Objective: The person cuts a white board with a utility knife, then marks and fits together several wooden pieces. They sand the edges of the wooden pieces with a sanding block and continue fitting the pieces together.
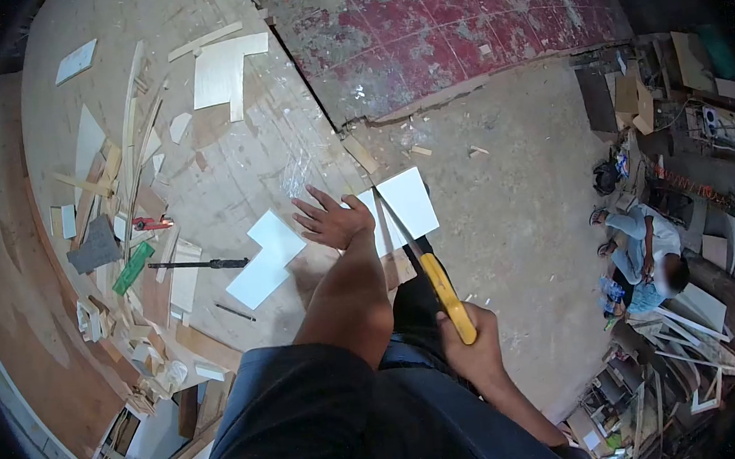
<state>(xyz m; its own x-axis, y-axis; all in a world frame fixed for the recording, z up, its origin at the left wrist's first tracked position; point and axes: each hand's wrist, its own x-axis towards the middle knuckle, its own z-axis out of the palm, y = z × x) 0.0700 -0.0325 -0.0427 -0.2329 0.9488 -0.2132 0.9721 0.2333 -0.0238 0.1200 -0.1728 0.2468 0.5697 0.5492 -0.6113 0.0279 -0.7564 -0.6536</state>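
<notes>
Pressing my left hand [332,221] flat, fingers spread, I am pinning a white panel [404,205] at the bench [206,156] edge; it is lying under and just beyond my fingertips. My right hand [474,355] is gripping a yellow-handled saw [426,264], fingers wrapped shut, blade crossing the panel right beside my left fingers. If the blade is jumping sideways, it could be nicking them.

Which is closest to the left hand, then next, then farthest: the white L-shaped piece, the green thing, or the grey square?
From the left hand, head view:
1. White L-shaped piece, just to its left.
2. Green thing, further left.
3. Grey square, furthest left.
</notes>
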